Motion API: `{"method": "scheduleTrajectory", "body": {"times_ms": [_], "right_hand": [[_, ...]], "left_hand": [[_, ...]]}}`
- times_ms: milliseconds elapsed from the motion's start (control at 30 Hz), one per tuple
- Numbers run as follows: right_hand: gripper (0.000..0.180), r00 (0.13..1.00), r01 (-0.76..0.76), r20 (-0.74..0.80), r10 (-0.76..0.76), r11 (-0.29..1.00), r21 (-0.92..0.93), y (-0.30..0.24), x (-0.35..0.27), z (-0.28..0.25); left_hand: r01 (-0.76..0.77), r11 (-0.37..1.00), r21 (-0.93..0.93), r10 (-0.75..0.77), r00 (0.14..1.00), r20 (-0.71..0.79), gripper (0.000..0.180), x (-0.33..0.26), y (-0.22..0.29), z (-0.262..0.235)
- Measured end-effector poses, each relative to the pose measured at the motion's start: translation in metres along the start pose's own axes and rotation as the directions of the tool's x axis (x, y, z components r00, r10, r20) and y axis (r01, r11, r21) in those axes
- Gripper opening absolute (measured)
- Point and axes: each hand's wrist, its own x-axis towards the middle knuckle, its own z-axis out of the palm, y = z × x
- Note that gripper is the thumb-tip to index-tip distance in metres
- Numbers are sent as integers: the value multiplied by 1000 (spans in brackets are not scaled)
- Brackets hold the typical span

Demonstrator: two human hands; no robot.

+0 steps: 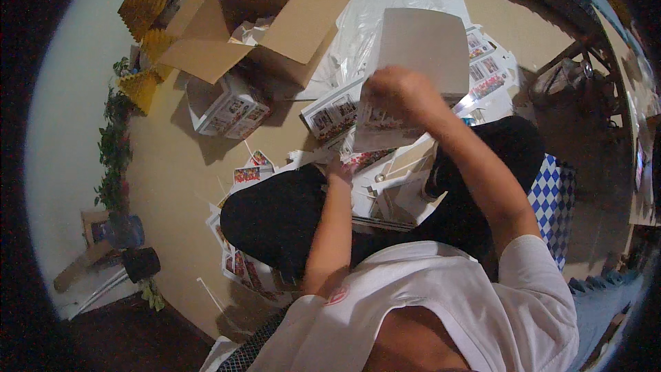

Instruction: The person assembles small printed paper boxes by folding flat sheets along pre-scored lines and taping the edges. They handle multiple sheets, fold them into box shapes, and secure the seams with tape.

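Note:
A white cardboard box (434,48) with a plain grey-white face stands before me, its near panel blurred by motion. My right hand (398,89) is over the box's left side, fingers curled closed; whatever they pinch is hidden. Lower down, my left hand (339,171) reaches in between my knees at the box's lower corner, beside a printed panel (372,158) with red pictures. Its fingers are too small and blurred to make out. Just left of the white box lies a flat printed carton piece (332,118).
A large open brown carton (303,21) stands at the far left, with a small printed box (231,110) in front. Flat printed sheets (490,72) lie behind the white box. Plants (113,145) line the left wall; a wooden table (606,69) stands right.

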Motion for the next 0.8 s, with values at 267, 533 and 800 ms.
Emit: {"method": "scheduleTrajectory", "body": {"times_ms": [267, 533, 800], "right_hand": [[14, 981, -85, 164, 103, 990, -112, 14, -80, 63], [17, 953, -99, 269, 139, 982, -160, 10, -90, 42], [13, 803, -359, 372, 465, 877, -320, 44, -108, 7]], "left_hand": [[-563, 795, 224, 528, 825, 201, 38, -37, 23, 24], [-927, -364, 97, 110, 61, 992, 52, -105, 90, 122], [-803, -516, -300, -284, -170, 944, 25, -76, 131, 126]]}}
